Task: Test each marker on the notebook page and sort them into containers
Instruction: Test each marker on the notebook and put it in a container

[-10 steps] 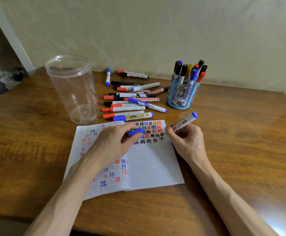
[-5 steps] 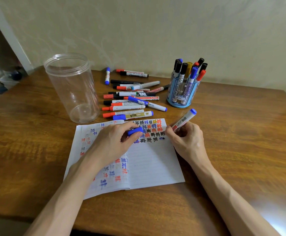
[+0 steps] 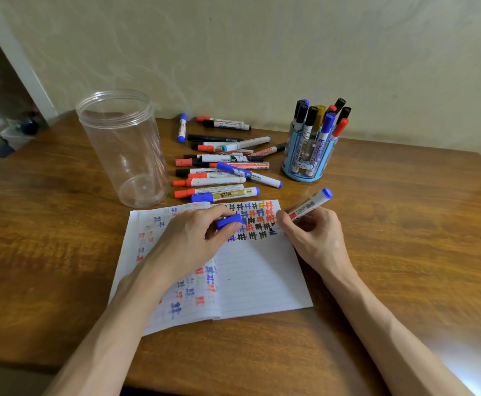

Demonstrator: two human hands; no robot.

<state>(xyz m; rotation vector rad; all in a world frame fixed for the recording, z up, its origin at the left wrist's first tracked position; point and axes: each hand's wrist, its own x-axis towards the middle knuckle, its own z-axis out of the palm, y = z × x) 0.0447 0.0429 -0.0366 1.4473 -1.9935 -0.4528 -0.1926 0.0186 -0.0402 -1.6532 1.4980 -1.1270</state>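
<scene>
Clear jar (image 3: 125,150): upright on the counter (image 3: 405,224), far left, mouth open, nothing visible inside.

Left grip (image 3: 196,235): rests on the open notebook (image 3: 259,281), fingers curled round a blue cap (image 3: 229,222).

Loose markers (image 3: 222,167): lying in a heap behind the notebook, between the jar and the holder; red, black and blue caps noted.

Right grip (image 3: 313,235): pinches the uncapped marker (image 3: 309,205), which is tilted, blue end up and to the right, tip down at the page beside the rows of coloured marks.

Blue holder (image 3: 305,161): behind the right grip, with capped markers standing upright in it.
</scene>
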